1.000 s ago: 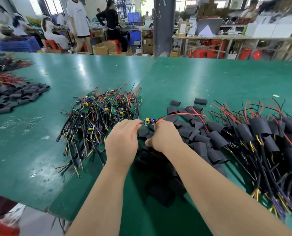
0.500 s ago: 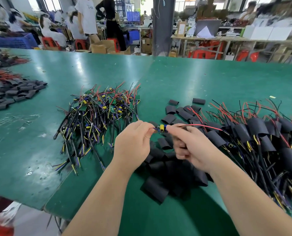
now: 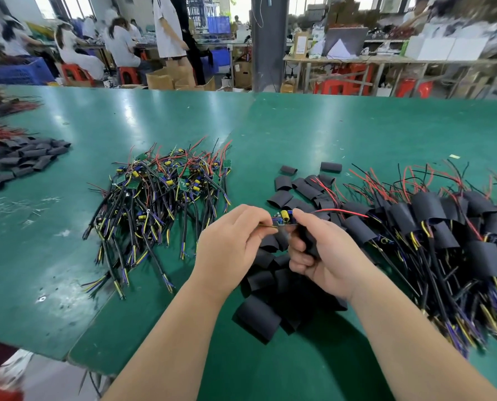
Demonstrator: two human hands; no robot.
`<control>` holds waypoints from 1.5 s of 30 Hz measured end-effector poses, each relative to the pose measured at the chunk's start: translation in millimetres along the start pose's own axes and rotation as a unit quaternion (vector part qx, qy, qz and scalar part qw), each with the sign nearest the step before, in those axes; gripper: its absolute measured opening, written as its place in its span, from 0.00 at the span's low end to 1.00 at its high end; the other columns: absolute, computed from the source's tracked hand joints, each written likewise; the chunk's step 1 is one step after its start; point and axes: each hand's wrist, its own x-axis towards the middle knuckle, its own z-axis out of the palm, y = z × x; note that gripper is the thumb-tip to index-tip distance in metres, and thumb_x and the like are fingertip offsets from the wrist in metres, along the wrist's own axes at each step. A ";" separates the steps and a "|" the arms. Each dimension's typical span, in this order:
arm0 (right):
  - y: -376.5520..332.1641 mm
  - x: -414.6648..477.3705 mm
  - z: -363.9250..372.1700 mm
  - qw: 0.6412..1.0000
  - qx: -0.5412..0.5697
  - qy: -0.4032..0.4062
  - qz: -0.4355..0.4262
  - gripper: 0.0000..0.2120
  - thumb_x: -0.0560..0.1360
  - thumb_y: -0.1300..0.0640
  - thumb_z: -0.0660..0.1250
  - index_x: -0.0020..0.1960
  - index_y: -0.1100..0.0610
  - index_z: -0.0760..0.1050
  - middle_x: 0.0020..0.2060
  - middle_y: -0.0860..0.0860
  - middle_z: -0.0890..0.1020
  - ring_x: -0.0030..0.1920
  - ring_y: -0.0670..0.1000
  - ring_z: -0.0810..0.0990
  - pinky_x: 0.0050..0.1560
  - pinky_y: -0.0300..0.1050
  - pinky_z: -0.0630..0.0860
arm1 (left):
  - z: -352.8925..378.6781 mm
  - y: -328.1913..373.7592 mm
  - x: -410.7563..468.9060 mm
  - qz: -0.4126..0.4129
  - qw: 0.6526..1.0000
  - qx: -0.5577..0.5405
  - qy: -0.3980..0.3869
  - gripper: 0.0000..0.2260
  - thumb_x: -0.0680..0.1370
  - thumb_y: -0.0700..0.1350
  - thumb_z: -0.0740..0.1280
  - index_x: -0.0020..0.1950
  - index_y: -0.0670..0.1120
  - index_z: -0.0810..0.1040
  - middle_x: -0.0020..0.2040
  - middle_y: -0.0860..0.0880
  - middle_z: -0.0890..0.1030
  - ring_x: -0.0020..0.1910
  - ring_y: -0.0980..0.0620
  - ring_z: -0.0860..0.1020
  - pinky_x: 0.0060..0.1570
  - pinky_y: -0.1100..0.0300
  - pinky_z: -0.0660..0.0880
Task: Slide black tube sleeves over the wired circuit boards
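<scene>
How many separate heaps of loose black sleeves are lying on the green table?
2. The middle heap lies nearest the camera, at the centre; the left heap lies at the picture's left border, partly cut off. Others may be outside the view.

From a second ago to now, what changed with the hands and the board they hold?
The right hand turned from knuckles-up to palm facing the camera, and a black sleeve now shows in its grip, just below the still uncovered circuit board. The left hand still pinches the board's left end. The red wire still trails right; the pile of bare boards and the loose sleeves lie as before.
</scene>
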 end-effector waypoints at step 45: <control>-37.9 -8.7 -44.3 0.917 0.331 0.115 -0.191 0.17 0.78 0.45 0.60 0.54 0.59 0.75 0.45 0.53 0.85 0.42 0.43 0.84 0.42 0.36 0.80 | -11.4 -5.9 6.5 -0.252 0.948 -0.194 -0.016 0.12 0.72 0.37 0.73 0.40 0.56 0.82 0.36 0.63 0.82 0.34 0.63 0.78 0.37 0.73 0.71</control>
